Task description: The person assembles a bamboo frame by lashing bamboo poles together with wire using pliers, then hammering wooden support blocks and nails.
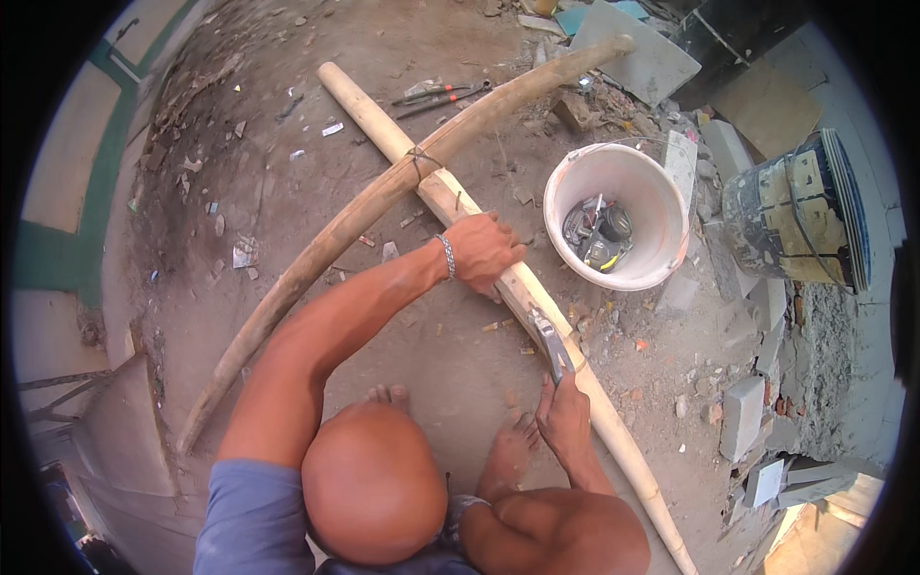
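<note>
A long pale wooden pole [613,422] runs diagonally across the ground, with a shorter flat-faced wooden piece [443,195] lying along its middle. My left hand [482,251], with a bracelet at the wrist, is closed over this shorter piece, its fingers curled around the far side. A nail stands up from the wood just beyond it. In my right hand [563,414] is a claw hammer [550,337], gripped by the handle, its metal head against or just over the wood. A curved wooden pole [316,247] crosses the straight one, bound at the crossing by dark wire [420,158].
A white bucket [567,251] holding tools or metal parts stands right of the wood. Beyond it, a paint-stained bucket [781,216] lies near rubble and a broken wall. Long-handled pincers [443,99] lie on the dirt past the crossing. My bare feet [508,450] are close to the pole.
</note>
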A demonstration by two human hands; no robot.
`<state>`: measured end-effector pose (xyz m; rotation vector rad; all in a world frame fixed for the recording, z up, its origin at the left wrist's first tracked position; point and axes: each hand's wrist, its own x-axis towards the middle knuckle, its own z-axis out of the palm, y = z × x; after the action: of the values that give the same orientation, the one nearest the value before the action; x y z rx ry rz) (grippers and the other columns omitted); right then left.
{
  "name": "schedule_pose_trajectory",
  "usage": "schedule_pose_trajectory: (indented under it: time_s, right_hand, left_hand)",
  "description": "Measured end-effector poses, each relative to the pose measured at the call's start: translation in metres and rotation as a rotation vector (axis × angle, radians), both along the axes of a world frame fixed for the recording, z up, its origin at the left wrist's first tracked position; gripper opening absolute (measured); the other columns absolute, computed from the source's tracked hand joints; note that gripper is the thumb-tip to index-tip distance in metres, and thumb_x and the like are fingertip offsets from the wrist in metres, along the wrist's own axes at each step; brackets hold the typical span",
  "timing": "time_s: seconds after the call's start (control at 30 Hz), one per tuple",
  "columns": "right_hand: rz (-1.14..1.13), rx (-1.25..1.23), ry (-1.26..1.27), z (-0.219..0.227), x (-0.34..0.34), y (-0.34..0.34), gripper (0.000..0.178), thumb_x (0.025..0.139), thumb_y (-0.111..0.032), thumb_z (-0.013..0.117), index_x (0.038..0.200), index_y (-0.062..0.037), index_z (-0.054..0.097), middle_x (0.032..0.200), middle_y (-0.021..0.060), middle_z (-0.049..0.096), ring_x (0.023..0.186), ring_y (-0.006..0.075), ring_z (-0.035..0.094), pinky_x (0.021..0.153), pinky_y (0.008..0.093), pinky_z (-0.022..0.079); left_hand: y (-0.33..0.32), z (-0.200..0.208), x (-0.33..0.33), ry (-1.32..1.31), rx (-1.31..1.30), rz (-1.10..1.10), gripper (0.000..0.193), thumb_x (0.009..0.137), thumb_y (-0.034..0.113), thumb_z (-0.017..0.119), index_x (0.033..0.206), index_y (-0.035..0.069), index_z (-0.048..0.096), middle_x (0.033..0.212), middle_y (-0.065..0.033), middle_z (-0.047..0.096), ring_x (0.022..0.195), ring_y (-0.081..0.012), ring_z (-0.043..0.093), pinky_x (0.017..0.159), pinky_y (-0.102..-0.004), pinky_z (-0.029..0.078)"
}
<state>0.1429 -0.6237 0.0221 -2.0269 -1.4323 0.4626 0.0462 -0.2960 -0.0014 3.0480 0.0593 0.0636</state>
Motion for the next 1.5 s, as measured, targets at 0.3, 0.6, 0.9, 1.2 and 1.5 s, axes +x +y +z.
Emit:
schedule_pose_trajectory:
  time_s: [0.3, 0.6, 0.9, 1.2, 1.5]
  right_hand:
    - [0.134, 0.696, 0.363, 0.088, 0.005, 0.013, 0.042, 0.11, -0.043, 0.044, 0.114, -0.0011, 0.05, 0.065, 0.0053, 0.05, 0.053, 0.0176, 0.047, 0.05, 0.0328, 0.042]
    - [0.006, 0.314, -0.024, 0.078, 0.001, 0.025, 0.033, 0.111, -0.031, 0.046, 0.1, -0.0021, 0.055, 0.066, 0.01, 0.058, 0.055, 0.023, 0.056, 0.053, 0.0386, 0.043]
    - [-0.164, -0.241, -0.015, 0.02, 0.017, 0.02, 0.033, 0.109, -0.03, 0.05, 0.112, 0.0027, 0.053, 0.078, 0.0332, 0.062, 0.074, 0.0549, 0.061, 0.06, 0.0557, 0.044]
    - [0.045, 0.285, 0.07, 0.015, 0.018, 0.0, 0.029, 0.109, -0.027, 0.049, 0.109, 0.0012, 0.054, 0.066, 0.0127, 0.055, 0.052, 0.0252, 0.051, 0.053, 0.04, 0.044]
    - [0.148, 0.609, 0.201, 0.067, 0.014, 0.014, 0.032, 0.111, -0.033, 0.047, 0.1, -0.0037, 0.055, 0.067, 0.0059, 0.055, 0.057, 0.0198, 0.054, 0.049, 0.0376, 0.04]
  left_hand:
    - [-0.002, 0.0, 0.003, 0.013, 0.011, 0.0, 0.055, 0.073, 0.054, 0.083, 0.096, 0.009, 0.063, 0.094, -0.0075, 0.069, 0.099, -0.0264, 0.069, 0.09, -0.0418, 0.051]
    - [-0.001, 0.001, -0.015, 0.05, 0.005, 0.03, 0.057, 0.069, 0.056, 0.084, 0.095, 0.01, 0.063, 0.094, -0.0064, 0.068, 0.099, -0.0254, 0.068, 0.091, -0.0419, 0.05]
    - [0.002, -0.003, -0.004, 0.009, -0.008, 0.011, 0.059, 0.066, 0.054, 0.086, 0.099, 0.01, 0.064, 0.097, -0.0064, 0.068, 0.1, -0.0256, 0.067, 0.092, -0.041, 0.05]
    - [-0.002, 0.004, -0.001, -0.013, -0.037, 0.01, 0.059, 0.066, 0.055, 0.086, 0.098, 0.011, 0.064, 0.097, -0.0057, 0.068, 0.1, -0.0254, 0.068, 0.092, -0.0404, 0.05]
    - [0.002, -0.001, -0.009, -0.045, -0.006, 0.007, 0.058, 0.066, 0.057, 0.085, 0.095, 0.011, 0.064, 0.094, -0.0049, 0.067, 0.1, -0.0243, 0.067, 0.09, -0.0406, 0.05]
